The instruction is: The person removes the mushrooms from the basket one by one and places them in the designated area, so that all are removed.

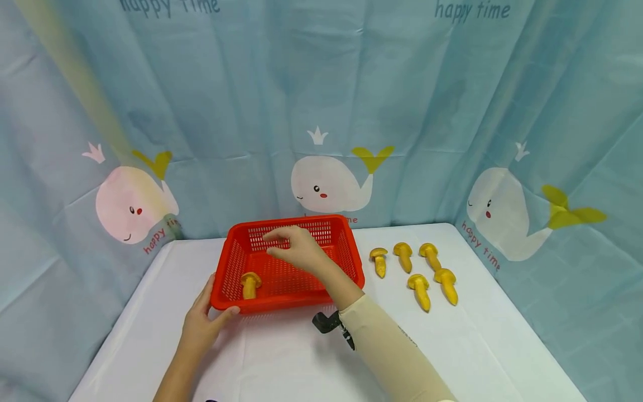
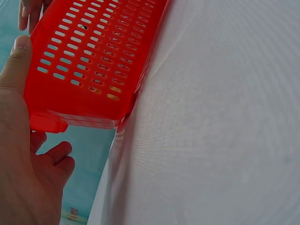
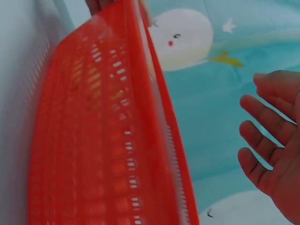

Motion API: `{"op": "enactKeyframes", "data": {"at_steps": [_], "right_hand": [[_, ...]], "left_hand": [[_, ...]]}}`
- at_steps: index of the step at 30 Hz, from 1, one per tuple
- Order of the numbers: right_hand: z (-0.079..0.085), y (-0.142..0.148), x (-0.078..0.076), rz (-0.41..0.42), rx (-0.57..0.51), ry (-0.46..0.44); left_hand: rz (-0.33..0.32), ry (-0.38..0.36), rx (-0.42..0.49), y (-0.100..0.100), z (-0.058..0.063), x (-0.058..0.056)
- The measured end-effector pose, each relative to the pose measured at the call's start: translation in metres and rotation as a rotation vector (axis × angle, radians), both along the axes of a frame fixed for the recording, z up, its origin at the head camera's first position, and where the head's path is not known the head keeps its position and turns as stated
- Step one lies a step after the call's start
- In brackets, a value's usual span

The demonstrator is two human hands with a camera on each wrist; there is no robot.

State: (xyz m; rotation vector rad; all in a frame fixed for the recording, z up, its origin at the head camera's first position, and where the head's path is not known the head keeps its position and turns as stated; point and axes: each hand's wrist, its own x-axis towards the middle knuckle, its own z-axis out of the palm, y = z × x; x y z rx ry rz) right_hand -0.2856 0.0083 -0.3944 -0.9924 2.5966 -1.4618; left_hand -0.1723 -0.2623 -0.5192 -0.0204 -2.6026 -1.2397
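A red plastic basket [image 1: 286, 304] with slotted walls stands on the white table. My left hand [image 1: 201, 324] grips its near left corner, the thumb over the front rim and the fingers along the left side. Inside, toward the left, lies one yellow toy mushroom [image 1: 250, 285]. My right hand [image 1: 296, 248] hovers above the basket with bent, spread fingers and nothing between them. In the right wrist view its fingers [image 3: 262, 140] show apart from the basket's rim [image 3: 154, 112].
Right of the basket, several more yellow mushrooms [image 1: 421, 290] lie loose on the white table [image 1: 482, 346]. Blue curtains with whale prints [image 1: 331, 184] enclose the back and both sides. A small black device [image 1: 329, 322] sits at the right wrist.
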Motion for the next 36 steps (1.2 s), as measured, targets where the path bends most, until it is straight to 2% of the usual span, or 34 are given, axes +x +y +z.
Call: {"op": "enactKeyframes", "data": {"at_steps": [3, 10, 19, 27, 36], "right_hand": [[-0.003, -0.013, -0.004, -0.004, 0.008, 0.025], [-0.015, -0.039, -0.017, -0.1, 0.015, 0.074], [-0.04, -0.058, -0.027, -0.121, 0.035, -0.044], [-0.053, -0.064, -0.032, -0.103, 0.057, -0.085], [-0.069, -0.072, -0.03, -0.05, 0.23, -0.203]], "left_hand": [[0.0, 0.008, -0.004, 0.0, -0.001, 0.0], [-0.014, 0.025, -0.003, 0.0, 0.0, -0.001], [-0.005, 0.011, 0.0, 0.0, 0.0, -0.001], [-0.002, 0.01, -0.009, 0.0, 0.003, -0.001], [-0.004, 0.004, -0.007, 0.001, 0.001, -0.001]]}}
